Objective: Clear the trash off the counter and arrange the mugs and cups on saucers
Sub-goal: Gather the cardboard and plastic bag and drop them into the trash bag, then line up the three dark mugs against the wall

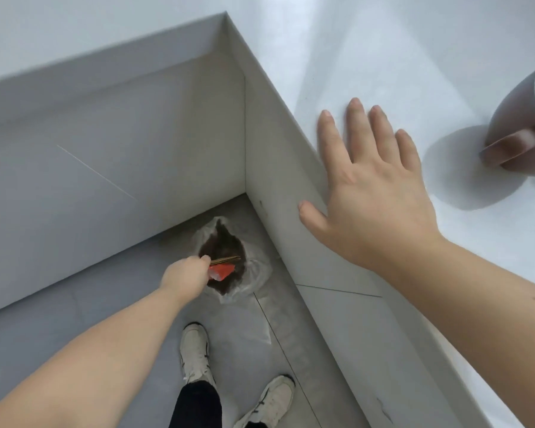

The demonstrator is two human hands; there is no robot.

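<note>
1. Left hand [184,274] is down low over the floor, clenched around the trash: a red wrapper [221,271] and a thin brown stick-like piece [226,259] poke out of the fist toward 3 o'clock.
2. Both bits of trash hang right over the dark mouth of the bin [223,242], which is lined with a clear plastic bag [257,271]; the bin sits on the floor in the corner where the two cabinet fronts meet.
3. Right hand [372,193] is up on the white surface [414,57], fingers spread and flat, palm down, holding nothing; its thumb reaches over the surface's front edge toward 9 o'clock.
4. From the right hand, a dark mug [521,118] with a pale inside stands at about 2 o'clock, near but apart, cut off by the frame edge. Its handle [510,148] points back toward the hand.
5. From the left hand, the bin opening sits at roughly 2 o'clock, just beside the knuckles, nothing between them.
6. Down at 6 o'clock, two pale sneakers [195,350] stand on the grey tiled floor [44,335], with dark trouser legs [195,406] above them.
7. The surface edge runs diagonally between the two hands, the left one well below it.
</note>
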